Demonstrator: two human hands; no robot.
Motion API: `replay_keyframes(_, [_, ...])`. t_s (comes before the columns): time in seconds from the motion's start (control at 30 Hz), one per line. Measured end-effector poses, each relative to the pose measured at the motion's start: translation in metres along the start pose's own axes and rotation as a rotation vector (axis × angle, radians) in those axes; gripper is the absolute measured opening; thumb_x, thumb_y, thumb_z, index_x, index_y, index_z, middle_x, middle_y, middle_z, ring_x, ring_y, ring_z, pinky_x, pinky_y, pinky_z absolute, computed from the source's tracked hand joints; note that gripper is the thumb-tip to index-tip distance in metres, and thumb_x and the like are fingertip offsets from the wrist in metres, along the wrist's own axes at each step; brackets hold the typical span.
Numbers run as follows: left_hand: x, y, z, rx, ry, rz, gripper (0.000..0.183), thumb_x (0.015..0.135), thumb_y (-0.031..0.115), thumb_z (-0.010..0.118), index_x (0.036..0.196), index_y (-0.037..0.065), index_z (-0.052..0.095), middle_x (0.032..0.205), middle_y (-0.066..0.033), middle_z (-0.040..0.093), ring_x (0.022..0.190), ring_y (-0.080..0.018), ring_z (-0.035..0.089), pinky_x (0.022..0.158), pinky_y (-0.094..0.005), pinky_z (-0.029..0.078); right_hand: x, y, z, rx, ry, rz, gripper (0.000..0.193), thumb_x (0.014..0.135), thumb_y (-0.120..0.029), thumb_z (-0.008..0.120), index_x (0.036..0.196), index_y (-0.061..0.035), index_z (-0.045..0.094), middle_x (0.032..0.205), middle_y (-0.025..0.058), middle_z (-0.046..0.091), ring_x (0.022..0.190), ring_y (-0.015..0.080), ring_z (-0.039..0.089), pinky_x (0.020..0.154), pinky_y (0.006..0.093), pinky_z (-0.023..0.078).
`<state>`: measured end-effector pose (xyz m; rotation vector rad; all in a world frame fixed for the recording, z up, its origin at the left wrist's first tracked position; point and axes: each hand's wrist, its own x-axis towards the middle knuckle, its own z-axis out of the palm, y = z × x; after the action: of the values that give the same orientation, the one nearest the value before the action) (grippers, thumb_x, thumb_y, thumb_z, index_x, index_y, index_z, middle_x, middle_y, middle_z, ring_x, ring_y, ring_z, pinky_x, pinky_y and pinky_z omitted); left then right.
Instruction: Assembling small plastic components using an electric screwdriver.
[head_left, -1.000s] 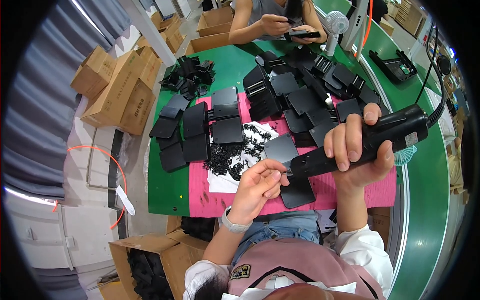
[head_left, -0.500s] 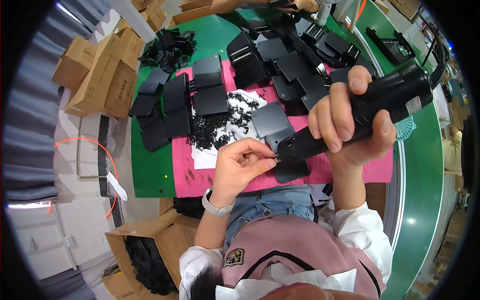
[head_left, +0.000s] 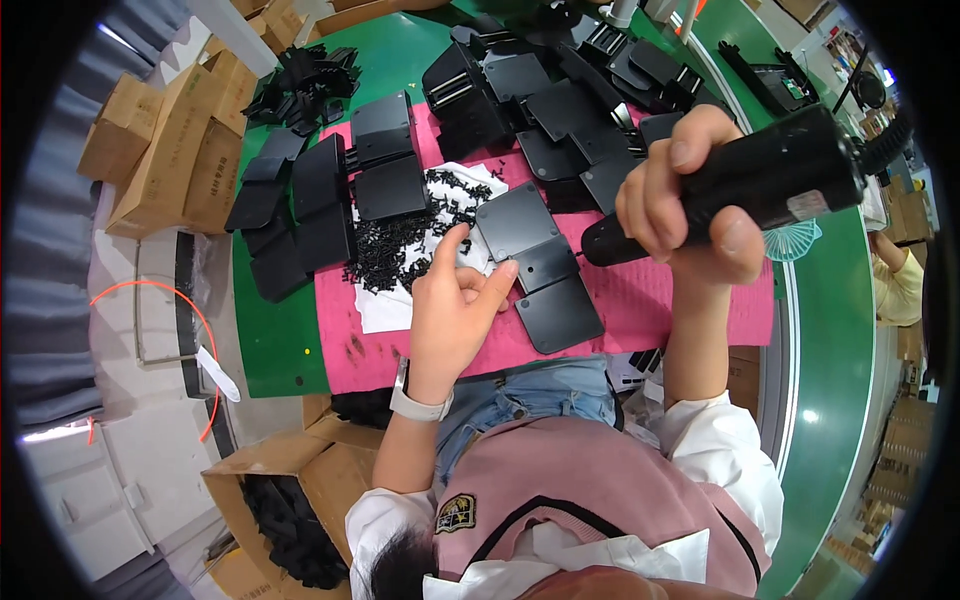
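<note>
My right hand (head_left: 690, 205) is wrapped round a black electric screwdriver (head_left: 770, 165), whose narrow end points left above the mat. Just left of that end lies a hinged black plastic part (head_left: 560, 312), its flat plates unfolded. Beside its left edge is my left hand (head_left: 450, 312), fingers apart, index raised and thumb tip at the part's edge; whether they touch I cannot tell. A heap of small black screws (head_left: 385, 245) is spread on a white cloth (head_left: 385, 315), just beyond my left hand.
A pink mat (head_left: 650, 310) covers part of the green table (head_left: 275, 345). More black plastic parts (head_left: 325, 200) stand to the left, others (head_left: 570, 125) at the back. A pile of small black pieces (head_left: 305, 80) sits far left. An open carton (head_left: 330, 480) stands below the table edge.
My left hand has come away from the screwdriver tip, moving left, and its pinch has opened. The screwdriver has lifted off the black part, which now shows more fully.
</note>
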<state>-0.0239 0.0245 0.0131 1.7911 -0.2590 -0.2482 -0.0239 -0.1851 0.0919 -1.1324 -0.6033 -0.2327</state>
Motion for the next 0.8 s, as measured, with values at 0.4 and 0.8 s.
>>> replay_keyframes(0.4, [0.006,-0.009,0.009,0.069,-0.032,0.0,0.047,0.083,0.009,0.065,0.121,-0.01,0.046,0.059,-0.0072,0.062,0.054,-0.0069,0.057,0.053,-0.0206,0.044,0.0,0.012,0.008,-0.051,0.12,0.139,0.029,0.066,-0.016,0.073,0.082,-0.0003,0.054,0.065,0.0038,0.054,0.052,0.0087,0.05,0.047,0.0202,0.039])
replay_keyframes(0.8, [0.012,-0.008,0.008,0.037,-0.028,-0.022,0.047,0.081,0.008,0.067,0.118,-0.01,0.045,0.058,-0.0067,0.062,0.053,-0.0069,0.057,0.052,-0.0208,0.044,0.003,0.015,0.002,-0.09,0.085,0.234,0.027,0.065,-0.013,0.073,0.082,-0.0012,0.056,0.074,0.003,0.056,0.062,0.0089,0.052,0.056,0.0218,0.04])
